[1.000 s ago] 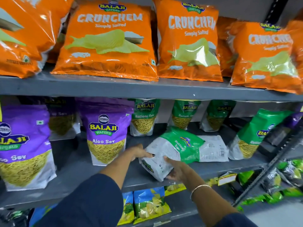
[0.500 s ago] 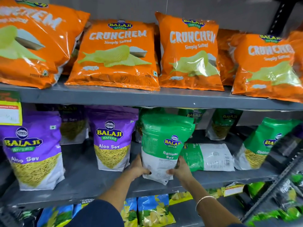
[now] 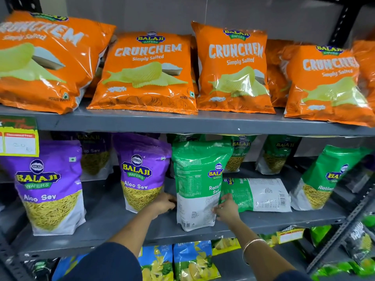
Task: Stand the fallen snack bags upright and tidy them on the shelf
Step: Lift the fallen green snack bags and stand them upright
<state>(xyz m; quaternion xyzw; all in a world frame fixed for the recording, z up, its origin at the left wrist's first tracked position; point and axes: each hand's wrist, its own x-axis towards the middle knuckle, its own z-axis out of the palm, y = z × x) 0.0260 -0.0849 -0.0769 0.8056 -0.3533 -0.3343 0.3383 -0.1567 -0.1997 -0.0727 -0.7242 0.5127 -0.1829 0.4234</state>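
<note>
Both hands clamped the green Ratlami Sev bag (image 3: 197, 185) upright at the middle shelf's (image 3: 113, 218) front edge: left hand (image 3: 162, 202) and right hand (image 3: 226, 208) fingers pressed its sides. Released carelessly, it could've toppled onto the flat bag (image 3: 261, 194) beside it.

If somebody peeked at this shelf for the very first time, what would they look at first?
Probably the row of big orange Crunchem bags along the top shelf. Next, the green Ratlami Sev bag standing upright on the middle shelf, held by the left hand and the right hand, with another green bag lying flat beside it.
</note>
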